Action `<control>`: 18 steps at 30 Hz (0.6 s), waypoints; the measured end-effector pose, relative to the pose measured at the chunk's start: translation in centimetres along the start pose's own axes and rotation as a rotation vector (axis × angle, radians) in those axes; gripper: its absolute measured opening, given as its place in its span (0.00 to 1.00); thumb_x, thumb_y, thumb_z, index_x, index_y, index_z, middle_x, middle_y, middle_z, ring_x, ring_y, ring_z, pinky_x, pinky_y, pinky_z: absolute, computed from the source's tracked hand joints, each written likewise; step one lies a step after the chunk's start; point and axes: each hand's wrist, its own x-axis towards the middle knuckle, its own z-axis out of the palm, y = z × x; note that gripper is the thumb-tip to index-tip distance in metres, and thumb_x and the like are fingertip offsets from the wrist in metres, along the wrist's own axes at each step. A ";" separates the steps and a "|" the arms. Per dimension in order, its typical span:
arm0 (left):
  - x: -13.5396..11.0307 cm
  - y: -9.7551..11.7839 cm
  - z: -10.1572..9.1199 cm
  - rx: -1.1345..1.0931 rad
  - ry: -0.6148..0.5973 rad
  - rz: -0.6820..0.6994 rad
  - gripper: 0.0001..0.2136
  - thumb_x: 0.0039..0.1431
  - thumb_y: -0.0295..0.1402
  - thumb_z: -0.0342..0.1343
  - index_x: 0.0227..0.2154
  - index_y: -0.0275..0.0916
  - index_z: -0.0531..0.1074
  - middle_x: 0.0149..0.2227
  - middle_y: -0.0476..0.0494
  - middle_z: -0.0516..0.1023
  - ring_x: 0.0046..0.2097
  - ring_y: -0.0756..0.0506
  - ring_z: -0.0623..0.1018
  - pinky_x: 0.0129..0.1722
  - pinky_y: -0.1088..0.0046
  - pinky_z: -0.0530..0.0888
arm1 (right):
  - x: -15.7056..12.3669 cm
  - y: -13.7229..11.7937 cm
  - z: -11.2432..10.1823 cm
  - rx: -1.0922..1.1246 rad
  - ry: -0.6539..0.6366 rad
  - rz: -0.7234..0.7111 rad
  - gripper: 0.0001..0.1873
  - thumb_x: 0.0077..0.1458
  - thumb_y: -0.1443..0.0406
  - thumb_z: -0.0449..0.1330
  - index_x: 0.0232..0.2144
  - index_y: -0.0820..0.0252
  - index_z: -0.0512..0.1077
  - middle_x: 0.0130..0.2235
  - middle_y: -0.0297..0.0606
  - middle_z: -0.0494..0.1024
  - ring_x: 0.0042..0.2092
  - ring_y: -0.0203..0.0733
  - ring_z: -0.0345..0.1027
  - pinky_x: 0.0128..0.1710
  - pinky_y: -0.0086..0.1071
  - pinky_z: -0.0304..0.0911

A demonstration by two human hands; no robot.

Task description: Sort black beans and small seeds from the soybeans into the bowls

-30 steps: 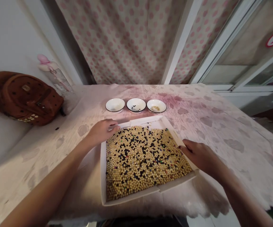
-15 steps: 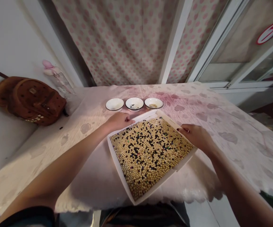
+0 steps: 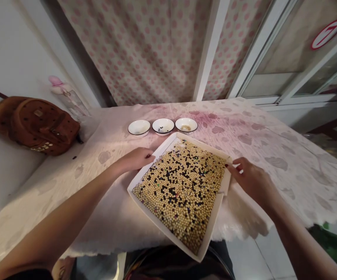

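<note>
A shallow white cardboard box (image 3: 213,217) lies at an angle before me near the table's front edge. Its floor is covered with small round beads (image 3: 182,184), mostly cream-gold, with many black ones and a few coloured ones mixed in. My left hand (image 3: 136,158) is closed on the box's far left wall, thumb over the rim. On the right corner, my right hand (image 3: 251,181) pinches the wall between thumb and fingers. Beyond the box stand three white dark-rimmed bowls: the left bowl (image 3: 139,127) looks bare, the middle bowl (image 3: 163,126) has a few black beads, and the right bowl (image 3: 186,125) holds cream-gold ones.
A pale patterned cloth covers the table (image 3: 244,136). At the left, a brown backpack (image 3: 46,126) leans by the wall, beside a clear bottle with a pink top (image 3: 66,93). A dotted curtain (image 3: 145,50) hangs behind the table.
The box has turned clockwise, its near corner swinging right and closer to me. My left hand has shifted slightly left and down; my right hand now grips nearer the right corner.
</note>
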 end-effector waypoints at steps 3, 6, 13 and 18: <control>-1.6 0.2 0.4 -0.124 -0.044 -0.062 0.14 0.61 0.40 0.51 0.20 0.42 0.65 0.21 0.48 0.72 0.22 0.49 0.73 0.19 0.74 0.66 | -1.5 -1.0 0.2 0.070 -0.163 0.001 0.20 0.59 0.46 0.52 0.31 0.54 0.68 0.25 0.36 0.76 0.26 0.46 0.71 0.29 0.36 0.58; -3.5 0.9 0.9 -0.319 -0.129 -0.197 0.13 0.61 0.41 0.52 0.22 0.42 0.66 0.20 0.48 0.74 0.20 0.49 0.76 0.19 0.75 0.69 | -1.9 -2.1 0.4 0.107 -0.180 -0.062 0.18 0.59 0.49 0.52 0.26 0.53 0.62 0.22 0.35 0.74 0.24 0.42 0.67 0.27 0.34 0.54; -7.8 3.6 2.2 -0.680 -0.376 -0.538 0.16 0.59 0.46 0.54 0.23 0.40 0.70 0.22 0.42 0.80 0.19 0.48 0.77 0.19 0.76 0.72 | 1.2 -3.8 1.0 0.015 -0.095 -0.167 0.13 0.58 0.58 0.50 0.23 0.53 0.61 0.21 0.34 0.69 0.24 0.40 0.62 0.27 0.34 0.49; -10.1 4.7 4.0 -0.922 -0.438 -0.601 0.21 0.62 0.49 0.52 0.25 0.36 0.75 0.27 0.34 0.83 0.22 0.46 0.79 0.20 0.75 0.72 | 4.1 -5.3 1.0 0.163 -0.107 -0.197 0.17 0.58 0.62 0.48 0.34 0.55 0.78 0.34 0.39 0.82 0.35 0.44 0.73 0.35 0.34 0.59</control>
